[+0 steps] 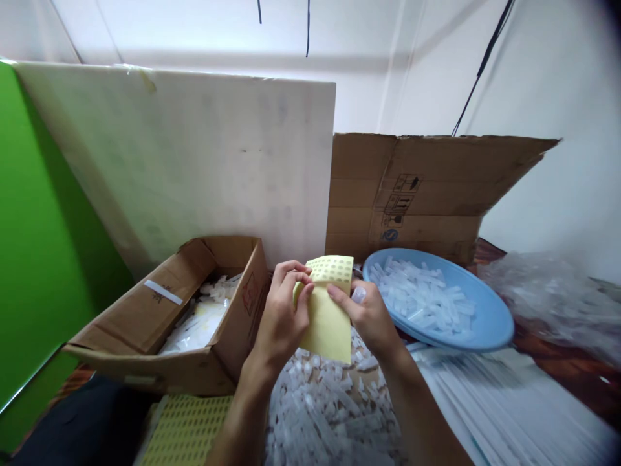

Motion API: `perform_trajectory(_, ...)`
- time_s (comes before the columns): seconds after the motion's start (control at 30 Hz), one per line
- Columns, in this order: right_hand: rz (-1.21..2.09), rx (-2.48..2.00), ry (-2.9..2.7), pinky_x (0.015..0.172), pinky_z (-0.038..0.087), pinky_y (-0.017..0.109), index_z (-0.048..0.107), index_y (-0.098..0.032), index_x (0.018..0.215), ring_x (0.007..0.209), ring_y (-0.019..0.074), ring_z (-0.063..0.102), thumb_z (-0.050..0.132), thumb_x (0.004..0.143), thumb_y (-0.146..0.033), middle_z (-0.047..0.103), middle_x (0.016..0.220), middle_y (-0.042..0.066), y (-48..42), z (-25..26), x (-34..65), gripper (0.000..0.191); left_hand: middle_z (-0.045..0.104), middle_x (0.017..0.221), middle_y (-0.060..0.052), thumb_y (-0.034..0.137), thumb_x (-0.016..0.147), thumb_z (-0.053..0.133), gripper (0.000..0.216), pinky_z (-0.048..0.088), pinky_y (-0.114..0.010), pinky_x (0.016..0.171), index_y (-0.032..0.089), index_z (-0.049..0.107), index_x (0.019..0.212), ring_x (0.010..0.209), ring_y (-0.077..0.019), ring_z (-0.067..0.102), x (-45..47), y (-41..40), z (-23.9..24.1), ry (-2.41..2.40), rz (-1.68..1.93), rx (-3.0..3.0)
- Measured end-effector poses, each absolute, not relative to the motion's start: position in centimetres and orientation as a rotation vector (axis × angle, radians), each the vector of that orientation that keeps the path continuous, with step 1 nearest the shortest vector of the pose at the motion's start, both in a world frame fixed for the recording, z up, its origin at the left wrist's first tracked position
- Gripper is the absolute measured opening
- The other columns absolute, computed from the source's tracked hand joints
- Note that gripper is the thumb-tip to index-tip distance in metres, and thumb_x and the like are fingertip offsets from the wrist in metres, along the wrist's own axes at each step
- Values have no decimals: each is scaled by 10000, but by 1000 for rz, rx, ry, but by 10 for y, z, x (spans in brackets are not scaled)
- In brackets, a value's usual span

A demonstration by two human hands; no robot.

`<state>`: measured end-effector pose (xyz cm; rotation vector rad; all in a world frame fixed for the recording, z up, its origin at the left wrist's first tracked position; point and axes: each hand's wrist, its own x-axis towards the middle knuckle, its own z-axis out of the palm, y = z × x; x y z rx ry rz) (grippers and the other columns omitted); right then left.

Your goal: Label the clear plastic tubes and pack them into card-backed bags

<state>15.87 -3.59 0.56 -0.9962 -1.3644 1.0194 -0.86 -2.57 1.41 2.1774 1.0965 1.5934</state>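
A yellow sheet of small round stickers (327,323) is held up in front of me, bent across its upper part, where rows of dark dots show. My left hand (290,298) is closed at the sheet's left edge by the bend, its thumb and fingertips pinched together. Whether a loose sticker is between those fingertips, I cannot tell. My right hand (366,310) grips the sheet's right side, thumb across the front and the other fingers mostly hidden behind. A small clear plastic piece (359,295) sits by its fingers. Below both hands lies a pile of translucent plastic pieces (330,401).
An open cardboard box (233,353) with white pieces stands at left. More dotted yellow sheets (187,430) lie before it. At right, a blue basin (492,317) of plastic strips sits beside stacked white sheets (514,401) and clear bags (543,291). Cardboard (446,188) stands behind.
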Motion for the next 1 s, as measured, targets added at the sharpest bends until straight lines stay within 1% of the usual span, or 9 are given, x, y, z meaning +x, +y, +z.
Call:
perform_trajectory(0.1, 790, -1124, -1450, 680, 533, 350, 774, -139, 927, 795, 281, 709, 659, 915, -430, 775, 897, 127, -31, 2, 160, 313, 574, 1204, -103, 195, 993, 551, 115, 480, -434, 1062, 191, 616, 898, 1178, -228, 573, -7, -26, 14, 1128, 1525, 2050)
perform_trajectory(0.17, 608, -1132, -1574, 717, 515, 350, 777, -166, 928, 809, 276, 707, 609, 940, -347, 777, 901, 112, -28, 0, 160, 247, 573, 1249, -111, 229, 992, 569, 127, 459, -444, 1091, 193, 628, 885, 1223, -238, 567, -5, -28, 14, 1064, 1457, 1975)
perform_trajectory(0.27, 444, -1085, -1738, 750, 491, 333, 762, -194, 922, 812, 256, 701, 578, 909, -228, 775, 909, 87, -25, -1, 161, 188, 581, 1299, -113, 256, 986, 589, 132, 408, -462, 1143, 204, 652, 883, 1292, -250, 543, -1, -34, 16, 942, 1368, 1931)
perform_trajectory(0.33, 406, -1087, -1793, 754, 488, 322, 745, -190, 907, 810, 248, 695, 571, 886, -206, 769, 909, 87, -24, -2, 162, 176, 588, 1307, -110, 253, 977, 602, 126, 382, -475, 1160, 208, 663, 876, 1307, -256, 533, 3, -38, 17, 915, 1331, 1931)
perform_trajectory(0.43, 371, -1107, -1833, 760, 483, 317, 728, -177, 910, 824, 247, 694, 543, 895, -218, 757, 898, 95, -23, -5, 163, 190, 591, 1302, -107, 236, 959, 622, 127, 368, -481, 1160, 202, 666, 846, 1296, -260, 536, 8, -40, 18, 936, 1302, 1925)
perform_trajectory(0.6, 329, -1098, -1860, 772, 482, 324, 727, -162, 945, 850, 259, 702, 533, 901, -247, 763, 937, 113, -22, -8, 164, 217, 586, 1295, -100, 233, 952, 626, 136, 363, -449, 1149, 193, 676, 833, 1291, -251, 530, 9, -38, 18, 987, 1270, 1913)
perform_trajectory(0.67, 326, -1109, -1863, 788, 484, 323, 728, -163, 961, 870, 261, 706, 530, 893, -227, 766, 948, 113, -22, -8, 164, 218, 587, 1285, -98, 235, 948, 631, 135, 365, -442, 1143, 191, 681, 830, 1283, -250, 532, 8, -37, 18, 998, 1271, 1916)
perform_trajectory(0.8, 286, -1147, -1877, 764, 477, 321, 727, -166, 950, 839, 258, 703, 528, 870, -188, 767, 928, 107, -23, -7, 163, 216, 591, 1269, -97, 238, 943, 635, 132, 372, -435, 1132, 191, 688, 832, 1267, -247, 541, 8, -36, 18, 994, 1269, 1919)
perform_trajectory(1.0, 274, -1163, -1885, 767, 475, 321, 728, -162, 973, 849, 259, 705, 527, 840, -138, 769, 940, 108, -22, -7, 163, 242, 589, 1271, -91, 231, 946, 628, 130, 377, -437, 1130, 190, 683, 836, 1265, -247, 545, 9, -38, 19, 1002, 1277, 1923)
